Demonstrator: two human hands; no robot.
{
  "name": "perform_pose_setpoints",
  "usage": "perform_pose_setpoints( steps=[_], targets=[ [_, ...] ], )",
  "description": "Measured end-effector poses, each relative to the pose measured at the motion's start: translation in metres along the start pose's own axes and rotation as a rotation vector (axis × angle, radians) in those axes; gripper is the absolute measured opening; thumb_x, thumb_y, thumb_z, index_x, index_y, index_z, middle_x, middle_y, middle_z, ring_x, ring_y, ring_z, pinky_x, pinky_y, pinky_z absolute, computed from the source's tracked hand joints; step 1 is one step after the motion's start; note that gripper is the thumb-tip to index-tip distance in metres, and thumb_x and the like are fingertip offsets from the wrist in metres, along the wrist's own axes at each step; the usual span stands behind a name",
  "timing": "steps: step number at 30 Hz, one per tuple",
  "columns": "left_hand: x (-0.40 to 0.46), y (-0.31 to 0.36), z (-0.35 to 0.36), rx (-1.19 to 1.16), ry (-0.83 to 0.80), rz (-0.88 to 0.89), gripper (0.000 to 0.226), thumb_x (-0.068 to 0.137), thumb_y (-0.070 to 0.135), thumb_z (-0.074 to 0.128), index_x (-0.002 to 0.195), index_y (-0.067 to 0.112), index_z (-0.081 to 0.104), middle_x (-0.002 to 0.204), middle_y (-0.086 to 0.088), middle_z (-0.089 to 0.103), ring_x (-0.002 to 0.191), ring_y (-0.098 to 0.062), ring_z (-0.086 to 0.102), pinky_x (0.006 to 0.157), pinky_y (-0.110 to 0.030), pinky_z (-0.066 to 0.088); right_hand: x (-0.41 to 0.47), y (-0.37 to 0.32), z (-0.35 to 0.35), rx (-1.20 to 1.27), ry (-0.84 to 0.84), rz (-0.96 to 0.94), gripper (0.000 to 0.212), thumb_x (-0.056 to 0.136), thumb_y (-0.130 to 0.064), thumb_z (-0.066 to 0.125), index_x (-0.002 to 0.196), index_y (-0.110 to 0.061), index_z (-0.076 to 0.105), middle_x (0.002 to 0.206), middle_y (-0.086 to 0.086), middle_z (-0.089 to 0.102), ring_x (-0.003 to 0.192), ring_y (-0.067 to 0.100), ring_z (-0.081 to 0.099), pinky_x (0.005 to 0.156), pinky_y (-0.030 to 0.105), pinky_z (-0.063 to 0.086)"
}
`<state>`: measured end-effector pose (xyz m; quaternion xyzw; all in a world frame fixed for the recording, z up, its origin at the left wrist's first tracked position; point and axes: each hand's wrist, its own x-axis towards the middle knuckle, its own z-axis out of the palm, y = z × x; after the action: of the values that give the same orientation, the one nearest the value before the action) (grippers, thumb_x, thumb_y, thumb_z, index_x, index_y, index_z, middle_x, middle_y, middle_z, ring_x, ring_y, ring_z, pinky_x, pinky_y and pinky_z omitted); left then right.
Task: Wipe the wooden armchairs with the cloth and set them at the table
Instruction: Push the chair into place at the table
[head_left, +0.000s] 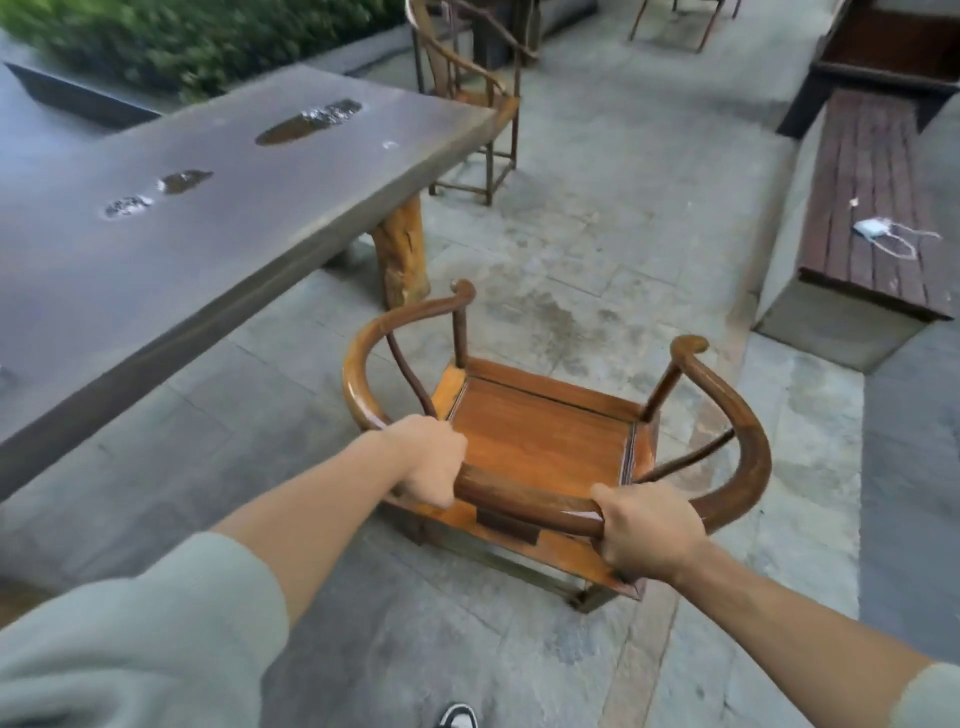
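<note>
- Wooden armchair (545, 441) is seen from above/behind on the stone paving (571, 249), just off the corner of the long dark table (208, 208); seat faces away from the camera.
- Its curved back rail is gripped by both hands: left hand (428, 460) is wrapped round the rail's left part, fingers curled tight.
- Right hand (649, 530) is clenched round the rail's right part, thumb laid on top.
- Whether chair legs are on the ground can't be told.
- 2nd armchair (478, 98) is set at the table's far end, touching/near its edge.
- Small puddles (306, 122) are seen on the tabletop.
- Slatted bench (872, 197) is to the right w/ a white mask-like item (878, 228) on it.
- Cloth isn't identified; pic is blurry.
</note>
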<state>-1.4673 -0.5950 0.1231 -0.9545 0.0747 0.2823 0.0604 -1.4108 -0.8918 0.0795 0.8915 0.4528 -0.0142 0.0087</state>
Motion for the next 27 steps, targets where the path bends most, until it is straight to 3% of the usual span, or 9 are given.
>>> perform_pose_setpoints(
  steps=[2, 4, 7, 10, 16, 22, 25, 27],
  targets=[
    [-0.007, 0.003, 0.005, -0.081, 0.003, -0.033, 0.024, 0.05, 0.044, 0.055, 0.056, 0.021, 0.051, 0.057, 0.003, 0.053, 0.047, -0.014, 0.051, 0.041, -0.023, 0.036, 0.014, 0.011, -0.005, -0.008, 0.005, -0.092, 0.034, 0.067, -0.034, 0.062, 0.068, -0.032, 0.029, 0.047, -0.013, 0.028, 0.035, 0.008, 0.029, 0.037, 0.02, 0.016],
    [-0.014, -0.002, 0.013, -0.134, 0.019, -0.093, 0.023, 0.051, 0.045, 0.053, 0.056, 0.024, 0.045, 0.058, 0.003, 0.047, 0.048, -0.013, 0.046, 0.042, -0.022, 0.032, 0.039, 0.022, -0.009, -0.02, 0.006, -0.174, 0.034, 0.062, -0.034, 0.063, 0.069, -0.03, 0.029, 0.047, -0.009, 0.037, 0.036, 0.018, 0.044, 0.039, 0.022, 0.025],
    [-0.027, -0.019, 0.027, -0.207, 0.027, -0.26, 0.027, 0.059, 0.049, 0.052, 0.059, 0.024, 0.042, 0.06, 0.006, 0.045, 0.05, -0.011, 0.045, 0.046, -0.024, 0.035, 0.103, 0.024, -0.012, -0.066, -0.03, -0.299, 0.023, 0.062, -0.038, 0.052, 0.073, -0.027, 0.036, 0.059, -0.002, 0.058, 0.051, 0.028, 0.06, 0.047, 0.028, 0.031],
    [-0.036, -0.038, 0.042, -0.343, -0.004, -0.468, 0.028, 0.062, 0.048, 0.053, 0.065, 0.021, 0.046, 0.065, 0.006, 0.048, 0.054, -0.013, 0.048, 0.045, -0.024, 0.034, 0.177, 0.012, -0.016, -0.106, -0.102, -0.472, 0.023, 0.064, -0.041, 0.049, 0.079, -0.027, 0.041, 0.069, 0.0, 0.064, 0.064, 0.03, 0.065, 0.054, 0.029, 0.032],
    [-0.027, -0.022, 0.039, -0.487, 0.068, -0.642, 0.032, 0.065, 0.053, 0.05, 0.074, 0.022, 0.053, 0.076, 0.0, 0.055, 0.067, -0.025, 0.057, 0.06, -0.032, 0.049, 0.274, 0.024, -0.031, -0.219, -0.157, -0.666, 0.035, 0.058, -0.043, 0.068, 0.086, -0.026, 0.056, 0.074, -0.004, 0.065, 0.07, 0.027, 0.066, 0.056, 0.03, 0.046],
    [-0.005, -0.044, 0.02, -0.545, 0.092, -0.693, 0.031, 0.065, 0.054, 0.053, 0.076, 0.026, 0.058, 0.071, 0.007, 0.057, 0.062, -0.015, 0.057, 0.057, -0.032, 0.053, 0.321, 0.04, -0.04, -0.137, -0.137, -0.784, 0.024, 0.062, -0.043, 0.053, 0.078, -0.025, 0.052, 0.06, -0.008, 0.045, 0.058, 0.023, 0.053, 0.053, 0.028, 0.04],
    [-0.005, -0.038, 0.028, -0.574, 0.095, -0.702, 0.033, 0.062, 0.057, 0.05, 0.069, 0.026, 0.057, 0.066, 0.008, 0.06, 0.055, -0.012, 0.058, 0.051, -0.029, 0.053, 0.323, 0.046, -0.031, -0.112, -0.145, -0.825, 0.026, 0.059, -0.043, 0.049, 0.077, -0.024, 0.048, 0.064, -0.006, 0.054, 0.058, 0.022, 0.053, 0.054, 0.031, 0.048],
    [-0.004, -0.031, 0.031, -0.595, 0.09, -0.698, 0.038, 0.058, 0.06, 0.048, 0.066, 0.024, 0.057, 0.063, 0.009, 0.06, 0.053, -0.012, 0.058, 0.049, -0.03, 0.053, 0.318, 0.049, -0.028, -0.098, -0.166, -0.873, 0.029, 0.057, -0.046, 0.042, 0.076, -0.025, 0.046, 0.066, -0.005, 0.058, 0.056, 0.022, 0.053, 0.051, 0.03, 0.045]
  ],
)
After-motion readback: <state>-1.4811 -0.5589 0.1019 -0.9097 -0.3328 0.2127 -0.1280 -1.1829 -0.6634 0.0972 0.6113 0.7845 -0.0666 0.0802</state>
